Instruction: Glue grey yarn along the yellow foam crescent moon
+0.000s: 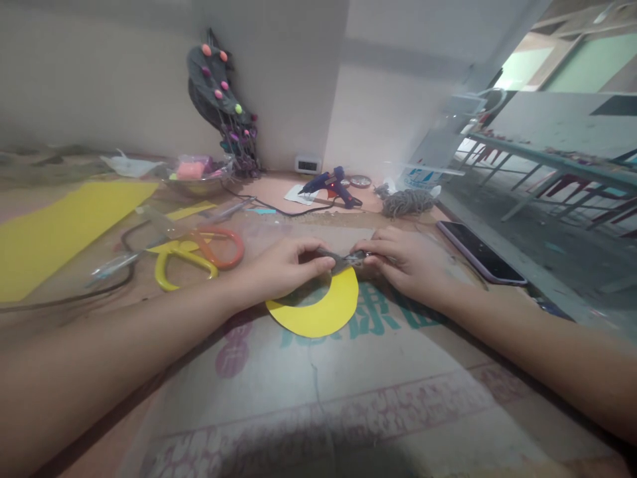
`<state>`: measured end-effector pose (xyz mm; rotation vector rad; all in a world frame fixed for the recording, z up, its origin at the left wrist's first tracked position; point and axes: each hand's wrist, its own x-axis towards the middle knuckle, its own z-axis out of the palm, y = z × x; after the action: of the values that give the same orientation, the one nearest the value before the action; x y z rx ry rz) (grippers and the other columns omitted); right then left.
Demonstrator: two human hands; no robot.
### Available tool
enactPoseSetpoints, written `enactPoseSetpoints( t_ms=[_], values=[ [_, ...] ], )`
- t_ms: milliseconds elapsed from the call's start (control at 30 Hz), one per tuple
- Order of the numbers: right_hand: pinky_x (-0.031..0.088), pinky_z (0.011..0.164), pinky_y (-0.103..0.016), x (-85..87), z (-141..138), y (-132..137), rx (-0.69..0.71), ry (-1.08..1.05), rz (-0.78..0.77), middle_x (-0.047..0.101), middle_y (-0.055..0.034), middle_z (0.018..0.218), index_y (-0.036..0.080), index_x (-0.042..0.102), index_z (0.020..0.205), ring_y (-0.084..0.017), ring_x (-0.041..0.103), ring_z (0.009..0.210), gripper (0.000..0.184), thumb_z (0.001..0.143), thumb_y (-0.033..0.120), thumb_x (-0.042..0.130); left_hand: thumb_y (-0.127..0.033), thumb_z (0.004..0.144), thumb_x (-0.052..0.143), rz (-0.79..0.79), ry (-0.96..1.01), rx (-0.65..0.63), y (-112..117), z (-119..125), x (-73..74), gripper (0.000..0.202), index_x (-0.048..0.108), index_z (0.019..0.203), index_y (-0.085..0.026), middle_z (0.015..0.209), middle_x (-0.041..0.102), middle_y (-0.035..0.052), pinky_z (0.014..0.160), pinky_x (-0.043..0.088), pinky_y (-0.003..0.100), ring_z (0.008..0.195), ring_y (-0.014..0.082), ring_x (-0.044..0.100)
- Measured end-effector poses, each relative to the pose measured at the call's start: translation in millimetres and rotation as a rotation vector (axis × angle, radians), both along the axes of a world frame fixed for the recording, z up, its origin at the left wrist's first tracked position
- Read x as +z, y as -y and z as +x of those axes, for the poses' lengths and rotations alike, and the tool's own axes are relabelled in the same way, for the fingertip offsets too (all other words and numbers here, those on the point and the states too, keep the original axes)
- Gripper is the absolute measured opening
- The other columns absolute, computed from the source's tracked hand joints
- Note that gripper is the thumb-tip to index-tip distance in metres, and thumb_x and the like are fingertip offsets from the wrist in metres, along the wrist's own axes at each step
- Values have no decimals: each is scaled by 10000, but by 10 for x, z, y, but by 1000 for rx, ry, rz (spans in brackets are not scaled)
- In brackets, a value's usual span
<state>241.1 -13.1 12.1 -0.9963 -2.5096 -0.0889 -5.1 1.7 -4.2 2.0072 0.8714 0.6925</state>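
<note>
Between the fingers [320, 267], grey yarn [341, 263] meets the yellow crescent [321, 316].

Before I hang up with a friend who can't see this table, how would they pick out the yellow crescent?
Find the printed sheet filling the foreground. Toward its far side, the left hand and right hand are close together at one end of the yellow crescent. Unlike the broad yellow sheet at far left, it is curved, with gray material at that end.

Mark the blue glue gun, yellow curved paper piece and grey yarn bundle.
Blue plastic glue gun [329, 180], head view: middle of its body.
Yellow curved paper piece [317, 317], head view: broad lower curve.
Grey yarn bundle [408, 204], head view: middle strands.
</note>
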Motion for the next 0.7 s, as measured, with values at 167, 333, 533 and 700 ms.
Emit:
enactPoseSetpoints(
  t_ms=[167, 333, 533, 700],
  values=[
    [437, 717, -321, -36, 26, -22, -50, -95, 7, 660, -74, 883, 177, 654, 1151, -209, 587, 814, 285, 979, 299, 462, -445, 897, 526, -49, -6, 21, 12, 11, 10, 307, 651, 896, -166, 819, 679, 27, 679, 460, 263, 745, 157, 602],
    [469, 738, -348, -43, 28, -29, -86, -97, 25, 687, -96, 938, 166, 642, 1178, -228, 612, 856, 300, 970, 288, 462, -411, 915, 493, -142, 73, 33, 28, 19, 3, 284, 617, 850, -165, 751, 614, -1, 593, 411, 230, 645, 115, 534],
    [472, 649, -307, -35, -1, 51, -122, -199, 22, 697, -76, 883, 172, 660, 1025, -192, 614, 729, 215, 899, 307, 548, -436, 922, 472, -88, 22, 56, 24, 15, -2, 317, 616, 839, -165, 711, 585, -5, 566, 396, 230, 631, 121, 514],
    [420, 542, -257, 7, -79, 116, -149, -172, -157, 680, -21, 704, 208, 683, 769, -148, 587, 598, 109, 825, 287, 634, -432, 929, 466, -54, 30, 58, 12, 12, -4, 326, 616, 843, -156, 693, 574, -2, 541, 379, 229, 602, 112, 488]
  ],
)
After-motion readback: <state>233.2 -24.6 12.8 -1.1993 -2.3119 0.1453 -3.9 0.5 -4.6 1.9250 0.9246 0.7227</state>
